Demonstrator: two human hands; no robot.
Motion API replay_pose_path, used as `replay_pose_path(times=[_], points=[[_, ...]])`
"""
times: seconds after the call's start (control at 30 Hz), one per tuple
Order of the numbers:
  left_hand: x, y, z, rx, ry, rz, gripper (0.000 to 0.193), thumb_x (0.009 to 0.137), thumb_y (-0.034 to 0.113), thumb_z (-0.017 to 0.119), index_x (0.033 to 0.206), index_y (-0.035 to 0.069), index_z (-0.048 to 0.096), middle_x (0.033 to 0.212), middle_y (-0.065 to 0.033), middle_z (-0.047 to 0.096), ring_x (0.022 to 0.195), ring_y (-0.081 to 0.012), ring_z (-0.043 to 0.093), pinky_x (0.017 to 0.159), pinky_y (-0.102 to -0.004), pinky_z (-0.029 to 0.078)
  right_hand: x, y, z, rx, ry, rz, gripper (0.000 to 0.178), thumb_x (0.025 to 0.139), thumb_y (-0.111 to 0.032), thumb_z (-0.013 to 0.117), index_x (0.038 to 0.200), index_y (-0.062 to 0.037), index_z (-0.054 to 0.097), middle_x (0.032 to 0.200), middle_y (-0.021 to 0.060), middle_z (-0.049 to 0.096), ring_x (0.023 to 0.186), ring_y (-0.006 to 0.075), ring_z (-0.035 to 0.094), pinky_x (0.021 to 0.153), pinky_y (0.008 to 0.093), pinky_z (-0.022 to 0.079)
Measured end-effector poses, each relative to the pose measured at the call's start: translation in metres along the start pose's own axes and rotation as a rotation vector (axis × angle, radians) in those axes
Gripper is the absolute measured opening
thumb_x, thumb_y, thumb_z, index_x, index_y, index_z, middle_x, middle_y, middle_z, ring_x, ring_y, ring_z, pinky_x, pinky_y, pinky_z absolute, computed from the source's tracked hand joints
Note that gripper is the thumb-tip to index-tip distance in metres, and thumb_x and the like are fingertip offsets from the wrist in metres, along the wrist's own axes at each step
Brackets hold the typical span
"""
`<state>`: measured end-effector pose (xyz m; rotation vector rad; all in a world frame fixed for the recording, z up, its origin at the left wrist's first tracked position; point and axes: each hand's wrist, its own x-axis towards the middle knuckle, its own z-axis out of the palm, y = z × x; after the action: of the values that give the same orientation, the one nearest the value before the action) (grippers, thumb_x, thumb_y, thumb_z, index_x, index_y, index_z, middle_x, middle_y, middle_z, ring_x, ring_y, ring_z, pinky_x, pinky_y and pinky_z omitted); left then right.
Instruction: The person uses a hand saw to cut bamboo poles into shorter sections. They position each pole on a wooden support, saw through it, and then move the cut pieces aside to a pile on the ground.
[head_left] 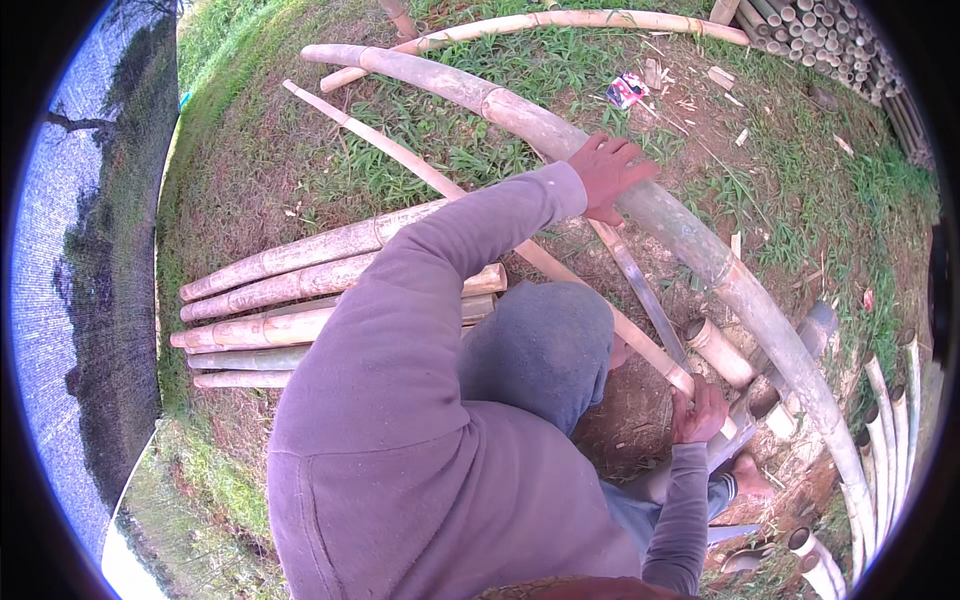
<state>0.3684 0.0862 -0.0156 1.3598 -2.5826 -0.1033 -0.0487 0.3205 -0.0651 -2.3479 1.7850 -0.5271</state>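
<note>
My left hand point(610, 175) reaches forward in a purple sleeve and grips the top of a long, thick, curved bamboo pole point(690, 235). The pole runs from the far left to the near right. My right hand point(700, 410) is closed low on the right, at the near end of a long grey flat blade point(640, 290). A thin bamboo slat point(400, 150) ends just beside that hand. I cannot tell for sure which of the two the fist holds. A grey cloth bulge point(545, 350) hides part of the slat.
Several cut bamboo lengths point(270, 300) lie stacked on the left. Short bamboo stubs point(720, 352) stand by my right hand, with split pieces point(890, 440) at the right rim. Stacked poles point(830, 35) lie far right. A small red wrapper point(627, 90) lies on patchy grass.
</note>
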Motion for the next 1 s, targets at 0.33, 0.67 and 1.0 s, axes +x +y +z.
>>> replay_pose_path(times=[0.33,0.67,1.0], points=[[-0.146,-0.011,-0.026,-0.189,-0.430,-0.145,0.065,0.081,0.064,0.082,0.128,0.021,0.073,0.106,-0.0105,0.074,0.102,-0.0384,0.074,0.092,-0.0532,0.054,0.035,-0.012,0.000,-0.011,0.079,-0.114,0.048,0.082,-0.035,0.088,0.120,-0.0099,0.073,0.086,0.0101,0.062,0.083,0.0332,0.063,0.080,0.0459,0.045],[-0.114,-0.033,-0.030,-0.153,-0.049,-0.005,0.050,0.083,0.056,0.084,0.117,0.022,0.074,0.095,-0.0079,0.071,0.094,-0.0344,0.072,0.086,-0.0497,0.053,0.065,-0.010,-0.009,-0.057,0.104,-0.067,0.049,0.080,-0.031,0.088,0.121,-0.0094,0.072,0.091,0.0108,0.065,0.084,0.0342,0.064,0.078,0.0466,0.046],[-0.100,-0.047,-0.012,-0.196,-0.046,-0.002,0.055,0.085,0.061,0.080,0.125,0.024,0.076,0.106,-0.0070,0.076,0.101,-0.0337,0.073,0.092,-0.0498,0.052,0.076,-0.003,-0.004,-0.060,0.120,-0.054,0.046,0.081,-0.033,0.088,0.119,-0.0118,0.074,0.091,0.0095,0.067,0.087,0.0336,0.066,0.079,0.0468,0.048]])
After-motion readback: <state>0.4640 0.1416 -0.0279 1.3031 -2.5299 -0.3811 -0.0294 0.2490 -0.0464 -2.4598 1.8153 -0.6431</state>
